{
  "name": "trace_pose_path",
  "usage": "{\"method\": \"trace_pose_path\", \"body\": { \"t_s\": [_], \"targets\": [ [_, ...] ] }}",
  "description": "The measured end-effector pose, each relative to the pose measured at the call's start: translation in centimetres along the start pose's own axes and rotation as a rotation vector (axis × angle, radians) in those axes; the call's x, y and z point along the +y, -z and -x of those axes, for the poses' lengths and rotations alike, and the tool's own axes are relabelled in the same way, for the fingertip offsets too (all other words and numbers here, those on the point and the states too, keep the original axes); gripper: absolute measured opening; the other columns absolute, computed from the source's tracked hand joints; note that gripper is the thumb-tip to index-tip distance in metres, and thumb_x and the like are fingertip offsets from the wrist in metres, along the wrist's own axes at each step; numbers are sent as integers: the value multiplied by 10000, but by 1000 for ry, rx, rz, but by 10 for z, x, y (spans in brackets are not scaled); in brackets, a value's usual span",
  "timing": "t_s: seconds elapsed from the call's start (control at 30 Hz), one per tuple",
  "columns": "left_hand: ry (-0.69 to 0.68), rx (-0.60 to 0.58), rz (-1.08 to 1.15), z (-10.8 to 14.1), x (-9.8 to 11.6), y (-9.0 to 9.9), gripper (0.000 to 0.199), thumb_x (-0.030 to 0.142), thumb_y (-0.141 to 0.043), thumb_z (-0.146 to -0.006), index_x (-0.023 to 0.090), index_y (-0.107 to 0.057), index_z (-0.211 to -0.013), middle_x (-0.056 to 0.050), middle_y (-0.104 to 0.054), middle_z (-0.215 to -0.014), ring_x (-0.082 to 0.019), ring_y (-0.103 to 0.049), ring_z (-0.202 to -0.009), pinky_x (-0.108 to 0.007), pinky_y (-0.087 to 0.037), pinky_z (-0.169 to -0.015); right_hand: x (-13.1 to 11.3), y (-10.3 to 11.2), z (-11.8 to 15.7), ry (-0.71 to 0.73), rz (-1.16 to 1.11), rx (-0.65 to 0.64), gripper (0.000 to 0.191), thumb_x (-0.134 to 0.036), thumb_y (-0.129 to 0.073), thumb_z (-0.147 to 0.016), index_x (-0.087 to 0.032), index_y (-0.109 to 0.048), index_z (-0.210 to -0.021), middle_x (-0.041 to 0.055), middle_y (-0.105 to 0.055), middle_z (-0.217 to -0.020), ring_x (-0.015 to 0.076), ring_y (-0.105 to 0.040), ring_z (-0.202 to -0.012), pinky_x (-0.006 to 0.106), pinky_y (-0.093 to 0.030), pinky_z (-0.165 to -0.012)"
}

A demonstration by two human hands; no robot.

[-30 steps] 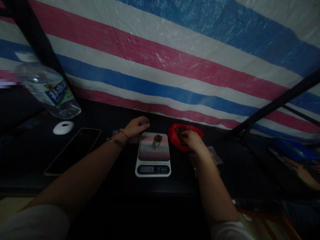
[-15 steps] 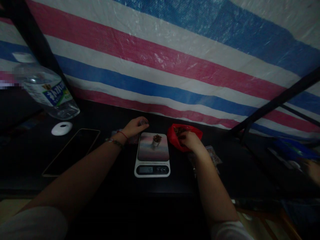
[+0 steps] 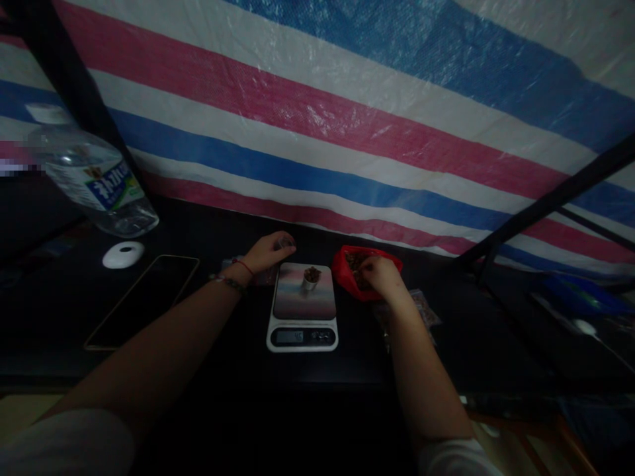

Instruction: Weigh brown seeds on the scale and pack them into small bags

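Note:
A white kitchen scale lies in the middle of the black table, its display lit. On its plate stands a small cup heaped with brown dried pieces. My left hand, just beyond the scale's left corner, is curled round a small clear round piece, too dark to name. To the scale's right sits an open red plastic bag full of similar brown pieces. My right hand is at the bag's mouth, fingers pinched together over the contents; what is between the fingertips cannot be made out.
Small clear bags with contents lie under and beside my right forearm. A dark phone, a white oval object and a large clear bottle are on the left. A striped plastic sheet hangs behind; a blue packet lies far right.
My right hand has lifted slightly out of the red bag, showing more of the brown pieces. My left hand stays put. Another person's hand at the far right has left the view.

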State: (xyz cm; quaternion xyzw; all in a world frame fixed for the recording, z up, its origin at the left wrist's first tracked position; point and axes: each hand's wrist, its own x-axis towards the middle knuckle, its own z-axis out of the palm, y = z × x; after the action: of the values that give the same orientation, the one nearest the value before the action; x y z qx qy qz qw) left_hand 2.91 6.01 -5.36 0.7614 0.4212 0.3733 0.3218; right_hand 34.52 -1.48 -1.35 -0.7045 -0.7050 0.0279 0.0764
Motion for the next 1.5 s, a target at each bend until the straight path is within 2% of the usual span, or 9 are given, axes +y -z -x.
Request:
{"method": "trace_pose_path", "body": {
  "t_s": [0.1,0.17,0.27,0.37,0.5,0.6,0.73,0.93,1.5],
  "targets": [
    [-5,-3,6,0,-1,0,386,498,-584,-750,184,-637,-969,-48,-667,-923,-217,-622,-848,-365,-499,-803,1,0,0,9,-41,40,219,-134,-570,-769,-177,-735,-906,61,-724,-955,184,-655,-878,243,-463,-802],
    [1,-3,5,0,0,0,386,494,-588,-751,181,-637,-972,-51,-669,-928,-217,-623,-841,-368,-499,-798,-2,1,2,61,-107,114,204,-124,-565,-771,-176,-727,-884,57,-720,-941,185,-651,-869,260,-470,-819],
    [-2,1,4,1,0,0,379,490,-585,-762,179,-636,-973,-55,-670,-939,-218,-623,-854,-369,-497,-804,-18,4,7,229,-265,325,172,-129,-558,-788,-180,-708,-854,59,-708,-907,199,-639,-880,305,-484,-841],
    [-19,-2,6,1,1,0,378,486,-581,-768,176,-633,-978,-55,-671,-935,-218,-623,-857,-369,-495,-809,-49,8,18,421,-417,487,150,-144,-553,-816,-192,-692,-846,59,-685,-888,198,-630,-874,320,-505,-813],
    [-28,1,-8,0,0,0,382,491,-580,-764,173,-633,-968,-54,-669,-919,-216,-623,-839,-365,-497,-796,-91,10,33,630,-461,383,147,-114,-556,-832,-189,-683,-847,60,-661,-880,177,-619,-867,303,-505,-801],
    [-37,8,-9,0,0,0,383,489,-585,-759,175,-631,-974,-51,-668,-922,-213,-621,-838,-360,-496,-793,-105,8,37,687,-418,288,150,-102,-560,-837,-187,-682,-862,63,-654,-901,177,-611,-868,309,-501,-800],
    [-37,5,12,1,1,0,381,488,-593,-755,176,-633,-971,-46,-669,-917,-209,-621,-840,-355,-494,-798,-105,3,35,686,-374,248,156,-92,-560,-842,-184,-681,-878,63,-657,-906,184,-606,-874,328,-494,-815],
    [-28,6,13,2,2,1,368,473,-592,-764,177,-631,-979,-49,-669,-938,-210,-622,-870,-341,-494,-797,-104,0,34,672,-421,260,141,-148,-581,-863,-203,-682,-943,55,-666,-923,184,-610,-892,333,-492,-835],
    [-30,3,19,0,-1,-1,368,482,-590,-763,176,-627,-965,-48,-670,-906,-210,-626,-836,-346,-498,-776,-96,-8,31,612,-517,333,30,-213,-660,-827,-202,-688,-829,43,-652,-837,173,-612,-809,299,-505,-747]
  ]
}}
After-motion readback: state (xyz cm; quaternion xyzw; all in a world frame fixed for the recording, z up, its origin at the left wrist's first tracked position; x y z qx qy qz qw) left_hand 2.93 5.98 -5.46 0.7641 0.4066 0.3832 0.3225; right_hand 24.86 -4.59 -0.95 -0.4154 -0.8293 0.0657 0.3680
